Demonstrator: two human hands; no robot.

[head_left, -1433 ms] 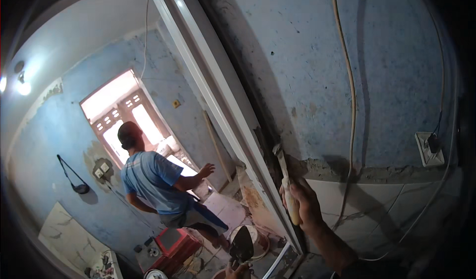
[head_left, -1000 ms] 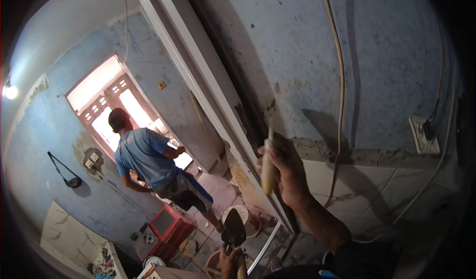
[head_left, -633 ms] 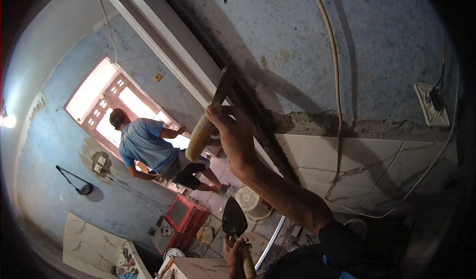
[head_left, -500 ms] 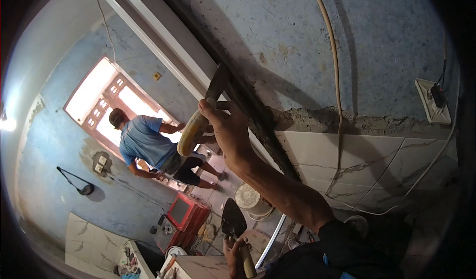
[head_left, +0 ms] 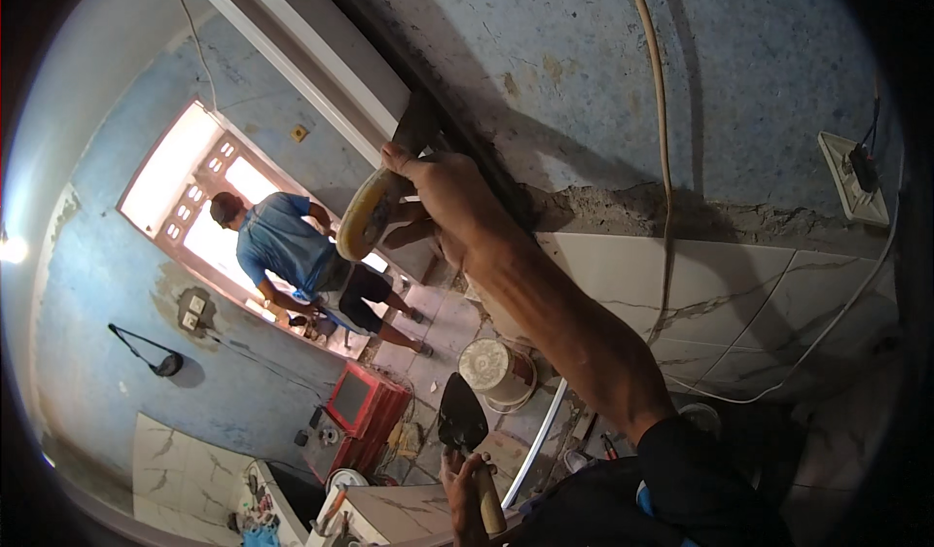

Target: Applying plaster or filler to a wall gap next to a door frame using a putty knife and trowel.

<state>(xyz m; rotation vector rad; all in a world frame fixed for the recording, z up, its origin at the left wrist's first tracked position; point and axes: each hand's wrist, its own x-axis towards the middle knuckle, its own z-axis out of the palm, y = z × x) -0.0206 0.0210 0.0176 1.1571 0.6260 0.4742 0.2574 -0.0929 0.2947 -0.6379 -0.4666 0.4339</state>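
Beside the white frame, a scraper was gripped by the right hand; below its upper stretch, a trowel by the left hand; scratching was seemingly risked through blade tilt

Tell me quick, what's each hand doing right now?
Left hand: closed, holding a pointed trowel.
Right hand: closed, holding a putty knife with a yellowish handle.
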